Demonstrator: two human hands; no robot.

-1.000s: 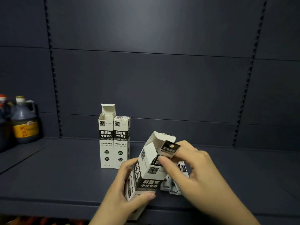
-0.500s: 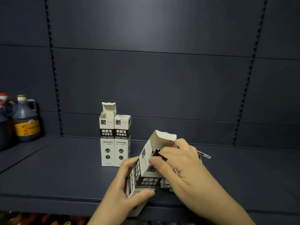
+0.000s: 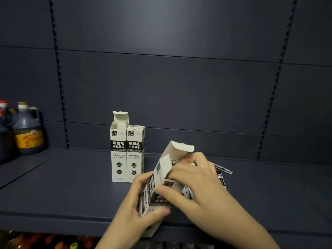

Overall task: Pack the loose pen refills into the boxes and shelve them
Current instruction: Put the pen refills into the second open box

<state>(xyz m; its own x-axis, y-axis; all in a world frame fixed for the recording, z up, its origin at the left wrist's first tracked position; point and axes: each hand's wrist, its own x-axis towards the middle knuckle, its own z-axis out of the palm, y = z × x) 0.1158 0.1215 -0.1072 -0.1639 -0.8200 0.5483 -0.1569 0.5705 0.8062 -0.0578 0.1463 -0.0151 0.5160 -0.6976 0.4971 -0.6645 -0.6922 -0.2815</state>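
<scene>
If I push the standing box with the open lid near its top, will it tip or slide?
The open-lidded box is tall on a narrow base, so it would probably tip. Pushed rightward, the closed box standing against it may brace it. It looks like thin card, so probably light and easy to dent.

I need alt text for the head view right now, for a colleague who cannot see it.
A left hand grips a tilted, open-topped refill box above a dark shelf while the right hand reaches its fingers into the opening. Behind stand two upright refill boxes, the left one open, the right one closed; dark sauce bottles sit far left.
</scene>
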